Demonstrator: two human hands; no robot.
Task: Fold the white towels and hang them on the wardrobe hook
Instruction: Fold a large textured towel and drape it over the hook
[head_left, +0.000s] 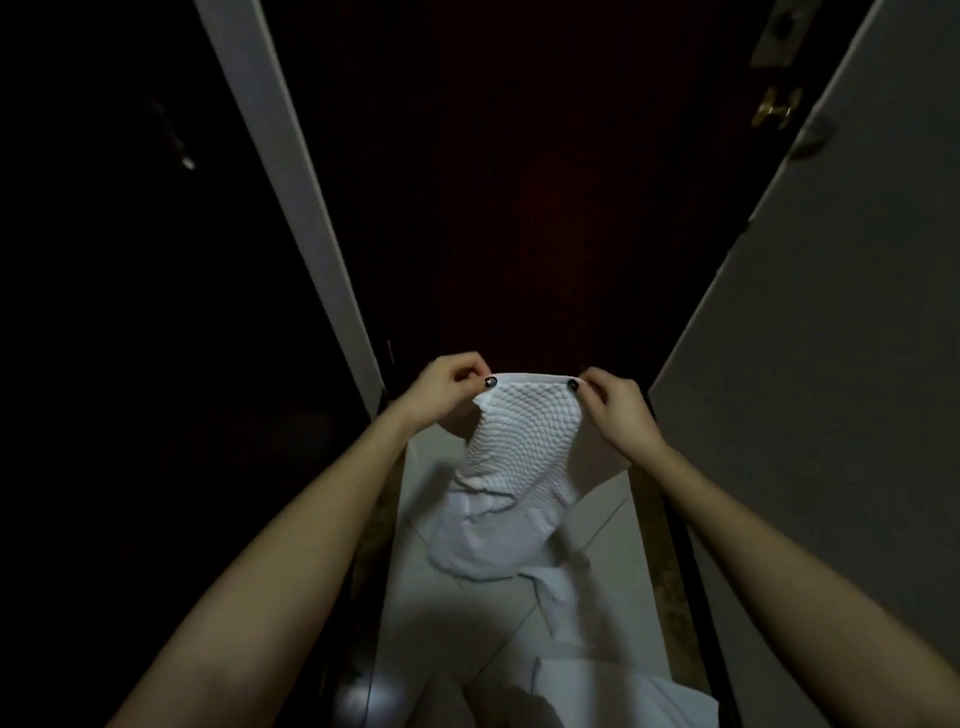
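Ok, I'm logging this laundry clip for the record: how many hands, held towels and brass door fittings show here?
Hands: 2 (left hand, right hand)
Held white towel: 1
Brass door fittings: 2 (knob, plate)
Total: 5

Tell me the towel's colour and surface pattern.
White, with a raised honeycomb-like bumpy weave; the towel shows it best in the head view.

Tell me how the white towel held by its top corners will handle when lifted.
Likely floppy: the white towel sags and creases below where the left hand and right hand pinch its top edge. Probably light, since fingertip pinches hold it up. Its bumpy weave should grip rather than slip.
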